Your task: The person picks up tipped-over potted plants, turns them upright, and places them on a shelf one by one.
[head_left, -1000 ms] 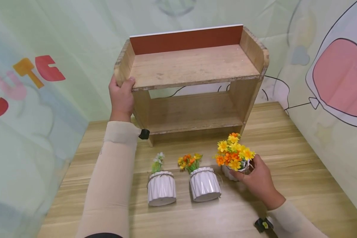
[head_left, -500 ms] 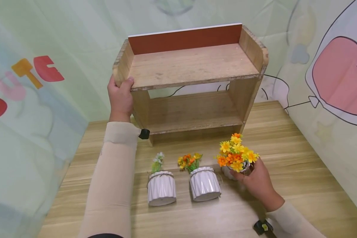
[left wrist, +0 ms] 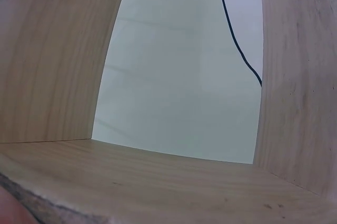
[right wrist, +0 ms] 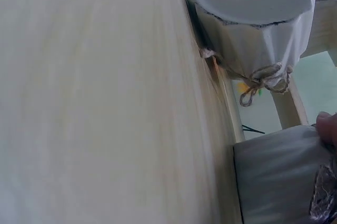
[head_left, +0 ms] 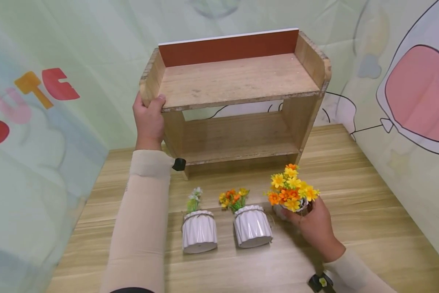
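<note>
A two-tier wooden shelf (head_left: 237,101) with a red back panel stands on the table (head_left: 369,211). My left hand (head_left: 149,120) grips its upper left side panel, thumb on the front edge. The left wrist view looks into the shelf's lower bay (left wrist: 174,176). My right hand (head_left: 312,226) holds a small white pot of yellow and orange flowers (head_left: 290,191), lifted a little off the table at the right. That pot's side (right wrist: 279,176) fills the lower right of the right wrist view.
Two more white ribbed pots lie tipped toward me on the table: one with pale flowers (head_left: 199,230), one with orange flowers (head_left: 252,226), the latter also in the wrist view (right wrist: 253,19). Printed curtains (head_left: 40,122) close in left, behind and right.
My right hand has raised the flower pot slightly and drawn it a bit to the right. The left hand and the shelf stay put.
</note>
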A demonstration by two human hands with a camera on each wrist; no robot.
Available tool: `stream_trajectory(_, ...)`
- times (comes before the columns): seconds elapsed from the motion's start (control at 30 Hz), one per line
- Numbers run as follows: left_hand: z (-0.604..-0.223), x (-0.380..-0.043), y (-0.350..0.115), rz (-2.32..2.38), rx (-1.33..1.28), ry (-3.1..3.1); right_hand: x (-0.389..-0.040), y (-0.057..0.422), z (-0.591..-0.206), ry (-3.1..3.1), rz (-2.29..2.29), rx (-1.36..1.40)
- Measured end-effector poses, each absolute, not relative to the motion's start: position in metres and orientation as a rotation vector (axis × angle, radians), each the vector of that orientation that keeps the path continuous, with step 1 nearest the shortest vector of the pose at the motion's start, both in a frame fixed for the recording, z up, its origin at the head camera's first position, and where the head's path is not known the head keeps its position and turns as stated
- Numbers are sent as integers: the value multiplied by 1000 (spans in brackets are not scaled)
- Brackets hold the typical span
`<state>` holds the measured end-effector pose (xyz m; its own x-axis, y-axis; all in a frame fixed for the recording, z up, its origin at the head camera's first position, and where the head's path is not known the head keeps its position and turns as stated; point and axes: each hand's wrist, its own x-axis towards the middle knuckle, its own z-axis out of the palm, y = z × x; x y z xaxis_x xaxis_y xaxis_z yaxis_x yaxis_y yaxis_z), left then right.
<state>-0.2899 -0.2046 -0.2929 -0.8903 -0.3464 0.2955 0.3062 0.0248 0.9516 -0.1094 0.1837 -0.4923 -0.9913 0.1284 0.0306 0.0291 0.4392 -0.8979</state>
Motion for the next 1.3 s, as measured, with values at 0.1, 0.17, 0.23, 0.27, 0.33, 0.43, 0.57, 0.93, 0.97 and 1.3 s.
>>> stream_trajectory(0.1,-293,-290,-205,-1918,42,-1865,-108,183,-491,-2553,1639,-170)
stream_trajectory(0.17,-292,-290,-204,-1922,49,-1871,-108,182,-491,-2535,1640,-176)
stream_trajectory(0.23,-292,-291,-204,-1917,53,-1865,-107,181,-490,-2519,1637,-170)
stream_trajectory(0.27,-292,-291,-204,-1919,59,-1861,-107,181,-488,-2511,1635,-164)
stream_trajectory(0.33,-292,-290,-204,-1922,66,-1855,-108,180,-484,-2505,1621,-159)
stream_trajectory(0.43,-292,-289,-204,-1911,66,-1859,-109,179,-474,-2505,1591,-151)
stream_trajectory(0.57,-293,-287,-204,-1895,79,-1890,-111,177,-457,-2485,1560,-115)
stream_trajectory(0.93,-295,-292,-204,-1916,10,-1804,-124,173,-384,-2318,1517,39)
stream_trajectory(0.97,-296,-292,-204,-1918,6,-1800,-126,173,-376,-2311,1505,43)
stream_trajectory(1.3,-296,-293,-205,-1924,-7,-1795,-147,178,-318,-2228,1583,134)
